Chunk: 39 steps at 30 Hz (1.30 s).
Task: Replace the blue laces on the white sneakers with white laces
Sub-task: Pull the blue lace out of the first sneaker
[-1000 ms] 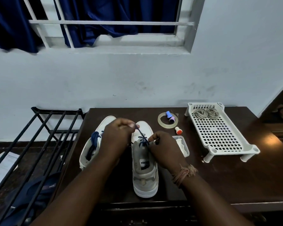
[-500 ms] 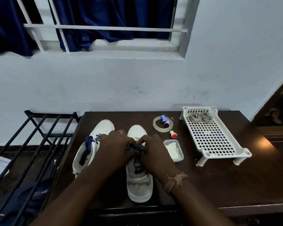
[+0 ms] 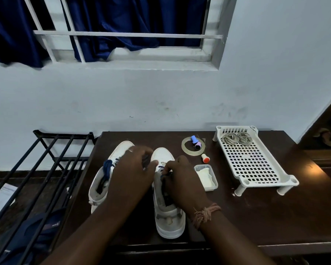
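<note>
- On the dark brown wooden table we count two white sneakers, toes pointing far.
- The right white sneaker stands near the table's front edge; the left white sneaker sits just beside it, its blue lace bunched at the tongue.
- Our left hand curls over the right sneaker's eyelets, pinching its dark blue lace.
- Our right hand pinches that lace too.
- Two coiled white laces lie in the white plastic perforated tray, far right.
</note>
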Tool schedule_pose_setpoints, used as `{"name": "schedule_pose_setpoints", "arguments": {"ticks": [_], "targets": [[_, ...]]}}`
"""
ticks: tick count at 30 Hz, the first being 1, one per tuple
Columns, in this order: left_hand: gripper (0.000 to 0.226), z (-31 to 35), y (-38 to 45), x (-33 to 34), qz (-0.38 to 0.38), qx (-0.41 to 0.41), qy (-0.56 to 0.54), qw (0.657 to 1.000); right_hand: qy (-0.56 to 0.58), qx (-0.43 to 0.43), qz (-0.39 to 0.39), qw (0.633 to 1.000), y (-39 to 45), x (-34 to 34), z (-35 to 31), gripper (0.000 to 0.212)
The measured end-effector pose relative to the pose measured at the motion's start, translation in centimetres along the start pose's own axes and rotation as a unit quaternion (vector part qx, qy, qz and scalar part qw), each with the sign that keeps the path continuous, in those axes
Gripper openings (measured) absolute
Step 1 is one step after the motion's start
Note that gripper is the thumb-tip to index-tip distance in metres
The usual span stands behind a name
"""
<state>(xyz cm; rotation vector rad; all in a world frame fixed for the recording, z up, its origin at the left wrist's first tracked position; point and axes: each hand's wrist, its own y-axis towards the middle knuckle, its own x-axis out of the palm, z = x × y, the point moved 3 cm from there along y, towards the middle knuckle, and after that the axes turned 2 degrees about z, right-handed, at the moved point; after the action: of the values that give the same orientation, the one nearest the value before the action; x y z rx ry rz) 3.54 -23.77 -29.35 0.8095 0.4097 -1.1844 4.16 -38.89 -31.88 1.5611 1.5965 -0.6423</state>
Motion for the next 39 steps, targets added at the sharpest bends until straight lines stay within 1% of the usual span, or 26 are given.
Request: {"name": "schedule_pose_setpoints", "arguments": {"ticks": [1, 3, 5, 7, 9, 10, 12, 13, 14, 16, 17, 19, 21, 22, 23, 24, 25, 27, 28, 30, 31, 33, 34, 37, 38, 39], "targets": [[0.012, 0.3, -0.2, 0.3, -0.035, -0.034, -0.018, 0.999, 0.014, 0.007, 0.012, 1.000, 0.1, -0.1, 0.2, 0.009], [0.014, -0.3, -0.4, 1.1, -0.100, -0.120, -0.061, 0.986, 0.070, 0.058, 0.052, 0.995, 0.2, -0.5, 0.7, 0.010], [0.013, -1.3, -0.2, 1.3, -0.127, -0.186, -0.109, 0.968, 0.126, 0.146, 0.096, 0.977, 0.5, -1.4, 1.5, 0.008], [0.013, -2.0, -0.2, 1.4, -0.142, -0.243, -0.162, 0.946, 0.163, 0.215, 0.102, 0.957, 0.8, -2.4, 2.6, 0.004], [0.012, -2.2, -0.2, 1.5, -0.143, -0.272, -0.203, 0.929, 0.150, 0.209, 0.089, 0.962, 1.0, -2.8, 3.0, 0.006], [0.011, -2.0, -0.2, 1.5, -0.139, -0.274, -0.212, 0.928, 0.127, 0.175, 0.087, 0.972, 1.1, -2.9, 2.6, 0.014], [0.010, -1.7, 0.0, 1.6, -0.124, -0.261, -0.217, 0.933, 0.066, 0.068, 0.073, 0.993, 0.8, -2.2, 1.4, 0.036], [0.011, -1.6, 0.0, 1.8, -0.118, -0.253, -0.214, 0.936, 0.022, 0.025, 0.053, 0.998, 0.4, -1.5, 0.7, 0.041], [0.011, -1.5, 0.0, 1.9, -0.116, -0.250, -0.217, 0.936, -0.039, 0.001, 0.032, 0.999, 0.1, -0.9, 0.2, 0.039], [0.011, -1.5, 0.0, 2.2, -0.116, -0.257, -0.230, 0.932, -0.148, -0.020, 0.013, 0.989, -0.2, -0.2, 0.0, 0.026], [0.010, -1.5, 0.0, 2.2, -0.118, -0.263, -0.231, 0.929, -0.176, -0.020, 0.016, 0.984, -0.2, -0.3, 0.0, 0.021], [0.010, -1.8, 0.0, 2.1, -0.122, -0.274, -0.236, 0.924, -0.178, 0.002, 0.047, 0.983, 0.2, -1.0, 0.3, 0.017], [0.009, -1.9, 0.1, 2.0, -0.119, -0.277, -0.241, 0.923, -0.094, 0.075, 0.100, 0.988, 0.8, -2.3, 1.0, 0.018], [0.010, -1.9, 0.1, 2.0, -0.122, -0.275, -0.243, 0.922, -0.041, 0.116, 0.131, 0.984, 1.0, -2.9, 1.6, 0.017], [0.010, -1.9, 0.2, 2.1, -0.125, -0.273, -0.246, 0.922, -0.006, 0.133, 0.156, 0.979, 1.2, -3.3, 2.0, 0.015], [0.011, -1.9, 0.2, 2.2, -0.129, -0.270, -0.249, 0.921, 0.001, 0.128, 0.163, 0.978, 1.2, -3.4, 2.3, 0.012], [0.012, -1.8, 0.2, 2.2, -0.131, -0.267, -0.251, 0.921, 0.002, 0.115, 0.144, 0.983, 1.1, -3.4, 2.2, 0.015], [0.013, -1.7, 0.2, 2.2, -0.131, -0.263, -0.253, 0.922, -0.015, 0.075, 0.061, 0.995, 0.8, -2.5, 1.4, 0.029], [0.015, -1.6, 0.2, 2.2, -0.132, -0.260, -0.255, 0.922, -0.044, 0.050, 0.024, 0.997, 0.5, -1.8, 0.9, 0.033], [0.021, -1.4, 0.2, 2.3, -0.147, -0.251, -0.256, 0.922, -0.116, 0.000, -0.016, 0.993, -0.1, -0.6, -0.1, 0.030], [0.023, -1.4, 0.1, 2.4, -0.156, -0.246, -0.249, 0.924, -0.143, -0.015, -0.013, 0.990, -0.1, -0.3, -0.3, 0.024], [0.018, -1.5, -0.1, 2.6, -0.158, -0.234, -0.223, 0.933, -0.179, -0.006, 0.026, 0.983, 0.2, -1.1, -0.4, 0.019], [0.012, -1.6, -0.1, 2.5, -0.153, -0.231, -0.211, 0.937, -0.179, 0.019, 0.057, 0.982, 0.4, -1.8, -0.1, 0.021], [0.006, -2.1, 0.0, 2.5, -0.144, -0.239, -0.202, 0.939, -0.072, 0.141, 0.171, 0.973, 0.7, -4.1, 1.6, 0.018], [0.007, -2.2, 0.0, 2.5, -0.146, -0.243, -0.203, 0.937, -0.040, 0.167, 0.184, 0.968, 0.8, -4.5, 2.1, 0.016], [0.008, -2.1, -0.1, 2.6, -0.148, -0.247, -0.206, 0.935, -0.014, 0.175, 0.175, 0.969, 0.8, -4.6, 2.4, 0.016]]}}
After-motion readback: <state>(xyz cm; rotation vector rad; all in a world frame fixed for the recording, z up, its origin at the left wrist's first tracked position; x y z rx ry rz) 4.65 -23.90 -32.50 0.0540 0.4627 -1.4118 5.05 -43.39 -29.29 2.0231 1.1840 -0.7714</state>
